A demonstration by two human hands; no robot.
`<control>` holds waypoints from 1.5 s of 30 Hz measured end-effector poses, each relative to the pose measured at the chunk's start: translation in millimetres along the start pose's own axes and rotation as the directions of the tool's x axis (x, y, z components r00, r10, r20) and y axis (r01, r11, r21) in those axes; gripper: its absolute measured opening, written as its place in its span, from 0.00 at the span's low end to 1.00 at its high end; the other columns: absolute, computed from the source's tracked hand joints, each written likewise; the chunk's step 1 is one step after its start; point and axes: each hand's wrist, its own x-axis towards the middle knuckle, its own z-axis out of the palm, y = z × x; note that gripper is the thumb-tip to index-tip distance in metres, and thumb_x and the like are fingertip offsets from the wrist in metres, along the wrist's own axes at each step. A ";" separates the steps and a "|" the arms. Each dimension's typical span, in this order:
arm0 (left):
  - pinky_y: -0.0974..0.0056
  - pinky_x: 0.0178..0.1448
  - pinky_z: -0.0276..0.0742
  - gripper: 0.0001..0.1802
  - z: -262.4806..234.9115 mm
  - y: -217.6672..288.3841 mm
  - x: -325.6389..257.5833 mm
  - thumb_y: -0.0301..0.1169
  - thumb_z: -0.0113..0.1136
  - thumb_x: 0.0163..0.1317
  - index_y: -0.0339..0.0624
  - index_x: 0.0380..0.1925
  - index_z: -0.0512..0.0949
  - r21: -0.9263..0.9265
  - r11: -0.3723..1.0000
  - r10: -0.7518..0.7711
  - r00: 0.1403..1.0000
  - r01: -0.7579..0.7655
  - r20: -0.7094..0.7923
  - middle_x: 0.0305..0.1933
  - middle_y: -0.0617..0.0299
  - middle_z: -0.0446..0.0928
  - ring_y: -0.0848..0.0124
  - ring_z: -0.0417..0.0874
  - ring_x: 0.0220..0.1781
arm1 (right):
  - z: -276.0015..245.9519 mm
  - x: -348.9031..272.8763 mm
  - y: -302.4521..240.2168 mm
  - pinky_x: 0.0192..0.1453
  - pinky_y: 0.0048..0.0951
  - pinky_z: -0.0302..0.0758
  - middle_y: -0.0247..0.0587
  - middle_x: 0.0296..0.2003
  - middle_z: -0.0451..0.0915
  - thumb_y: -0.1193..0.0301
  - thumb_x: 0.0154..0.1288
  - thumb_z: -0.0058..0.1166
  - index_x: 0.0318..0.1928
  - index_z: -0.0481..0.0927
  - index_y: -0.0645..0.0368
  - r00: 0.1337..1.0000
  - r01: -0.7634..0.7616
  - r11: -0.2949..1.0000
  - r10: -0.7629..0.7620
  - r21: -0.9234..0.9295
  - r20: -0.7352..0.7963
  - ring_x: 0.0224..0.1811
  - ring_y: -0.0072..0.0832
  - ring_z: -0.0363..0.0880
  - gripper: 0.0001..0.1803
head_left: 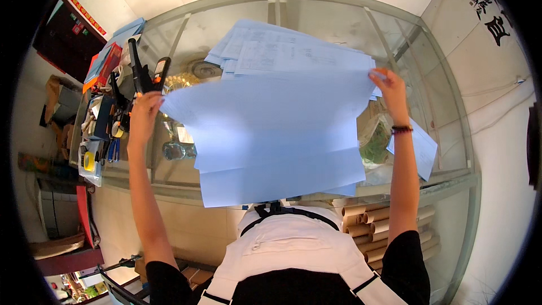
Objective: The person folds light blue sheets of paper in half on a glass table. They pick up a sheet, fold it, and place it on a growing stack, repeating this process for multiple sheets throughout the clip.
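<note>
A large light-blue paper sheet (276,118) with fold creases hangs between my two hands, its near end drooping past the table's front edge. My left hand (148,108) pinches its far left corner. At the far right corner, my right hand (390,83) grips the sheet between thumb and fingers. Behind it lies a stack of blue printed drawings (293,51), fanned out on the glass tabletop; the raised sheet hides part of this stack. More blue paper shows under the sheet's lower edge.
Tools, tape and a black handheld device (161,68) crowd the table's left end. To the right lie a clear bag with green contents (375,146) and a folded blue paper (419,149). Cardboard tubes (375,220) are stacked below. A glass jar (174,150) stands left of the sheet.
</note>
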 end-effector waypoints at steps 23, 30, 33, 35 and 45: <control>0.67 0.40 0.74 0.32 95.0 -40.1 -62.4 0.54 0.45 0.70 0.43 0.65 0.63 -0.518 0.071 -0.392 0.501 0.853 0.771 0.42 0.61 0.81 0.76 0.79 0.36 | 11.6 -19.7 119.1 0.60 0.32 0.67 0.39 0.60 0.69 0.50 0.66 0.53 0.70 0.56 0.61 0.662 -0.700 0.702 0.570 0.131 0.486 0.58 0.26 0.70 0.41; 0.74 0.39 0.74 0.32 100.1 -30.7 -112.3 0.38 0.56 0.69 0.38 0.68 0.59 -0.659 0.030 -0.386 0.617 0.751 0.686 0.44 0.62 0.81 0.79 0.80 0.36 | 19.4 -66.2 139.6 0.50 0.19 0.70 0.35 0.46 0.80 0.69 0.61 0.62 0.71 0.54 0.62 0.763 -0.639 0.673 0.493 0.372 0.418 0.46 0.19 0.78 0.42; 0.74 0.39 0.74 0.34 85.4 -9.9 -97.3 0.37 0.58 0.67 0.38 0.69 0.57 -0.658 -0.107 -0.436 0.559 0.746 0.705 0.42 0.63 0.81 0.80 0.79 0.35 | 17.2 -65.2 111.1 0.49 0.18 0.70 0.35 0.42 0.82 0.73 0.62 0.60 0.72 0.53 0.62 0.832 -0.550 0.700 0.415 0.455 0.368 0.44 0.17 0.78 0.41; 0.75 0.38 0.73 0.36 84.0 -9.4 -89.1 0.36 0.60 0.66 0.38 0.69 0.56 -0.675 -0.148 -0.461 0.553 0.723 0.694 0.41 0.64 0.81 0.80 0.79 0.34 | 17.1 -61.0 106.7 0.49 0.18 0.70 0.35 0.39 0.82 0.74 0.63 0.59 0.72 0.52 0.61 0.851 -0.521 0.715 0.387 0.467 0.356 0.43 0.17 0.78 0.41; 0.77 0.40 0.71 0.41 93.8 -20.0 -77.8 0.20 0.64 0.56 0.40 0.70 0.57 -0.753 0.056 -0.384 0.710 0.656 0.590 0.32 0.67 0.80 0.83 0.76 0.31 | -9.4 -50.2 104.0 0.47 0.16 0.66 0.24 0.25 0.77 0.76 0.63 0.57 0.73 0.52 0.55 0.864 -0.492 0.748 0.356 0.445 0.357 0.36 0.13 0.74 0.41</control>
